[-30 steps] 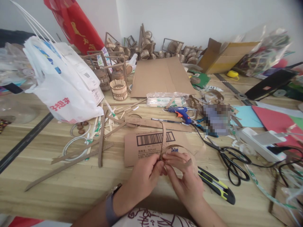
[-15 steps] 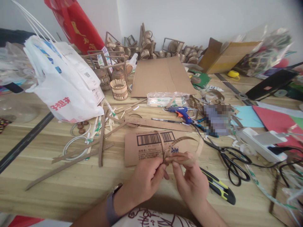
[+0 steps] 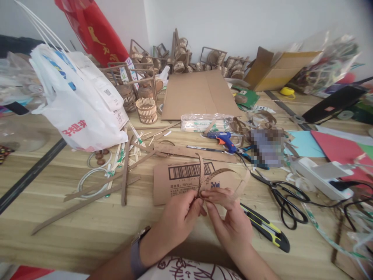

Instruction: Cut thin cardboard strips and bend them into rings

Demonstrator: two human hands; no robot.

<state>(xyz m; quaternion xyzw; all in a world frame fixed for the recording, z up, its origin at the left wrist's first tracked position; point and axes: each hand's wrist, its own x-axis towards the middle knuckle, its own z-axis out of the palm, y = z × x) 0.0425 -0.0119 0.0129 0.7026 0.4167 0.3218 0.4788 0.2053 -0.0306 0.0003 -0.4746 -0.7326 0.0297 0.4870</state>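
Note:
Both my hands pinch a thin brown cardboard strip [image 3: 233, 174] bent into a loop, held just above the table near its front edge. My left hand [image 3: 178, 219] grips the strip where its ends cross, fingers closed, a watch on the wrist. My right hand [image 3: 230, 217] pinches the same crossing from the right, fingers closed. One end of the strip [image 3: 201, 171] sticks up past my fingers. Under the loop lies a cardboard piece with a barcode [image 3: 186, 179].
A black-and-yellow utility knife [image 3: 266, 230] lies right of my hands, black scissors [image 3: 284, 200] beyond it. A blue glue gun [image 3: 223, 139], long cardboard strips [image 3: 122, 175], a white plastic bag [image 3: 75, 101], a flat cardboard sheet [image 3: 198, 95] and small woven baskets [image 3: 145, 110] crowd the table.
The free end of the strip stood up, swung down to the right as the loop widened, and now stands up again. My hands stayed at the crossing, shifting only slightly.

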